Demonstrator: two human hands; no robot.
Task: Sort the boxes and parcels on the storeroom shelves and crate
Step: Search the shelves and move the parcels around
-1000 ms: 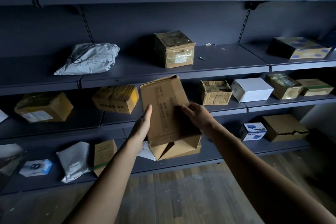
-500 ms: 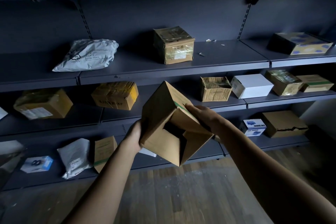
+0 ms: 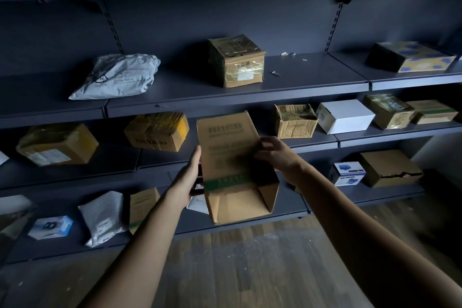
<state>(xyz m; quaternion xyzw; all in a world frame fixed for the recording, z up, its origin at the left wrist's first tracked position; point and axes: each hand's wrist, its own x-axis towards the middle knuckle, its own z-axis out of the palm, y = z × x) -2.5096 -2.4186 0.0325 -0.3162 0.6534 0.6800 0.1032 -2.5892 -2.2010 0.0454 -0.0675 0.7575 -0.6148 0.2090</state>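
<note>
A tall brown cardboard box with a green tape band (image 3: 228,155) is held in the air in front of the dark grey metal shelves (image 3: 250,87), level with the third tier, its open end tipped down toward the camera (the inner walls show). The left hand (image 3: 191,177) lies flat against the box's side at nine o'clock, fingers straight, pressing rather than gripping. The right hand (image 3: 275,155), at three o'clock, has its fingers curled over the far edge, clamped on the card. Four tiers show, and the top one is cut off by the frame. The second tier carries three things: a crumpled grey plastic mailer bag (image 3: 117,77) at ten o'clock of the held box, a cube-shaped brown box wrapped in clear tape (image 3: 237,60) at twelve, and a flat yellow box with blue patches (image 3: 410,60) at two. The third tier holds six boxes: two taped brown cartons (image 3: 57,144) (image 3: 157,131) at nine o'clock, and at two to three o'clock a dented brown box (image 3: 295,121), a plain white box (image 3: 345,116), a tape-wrapped brown box (image 3: 387,110) and a low brown box with a green stripe (image 3: 435,111). On the bottom tier, three lie at seven to eight o'clock: a small blue-and-white box (image 3: 51,226), a white plastic mailer (image 3: 102,217) and a flat brown carton on edge (image 3: 143,205). Two more sit at three to four o'clock: a blue-and-white printed box (image 3: 347,172) and a torn brown box (image 3: 390,167). A wooden plank floor (image 3: 250,270) lies at six o'clock.
</note>
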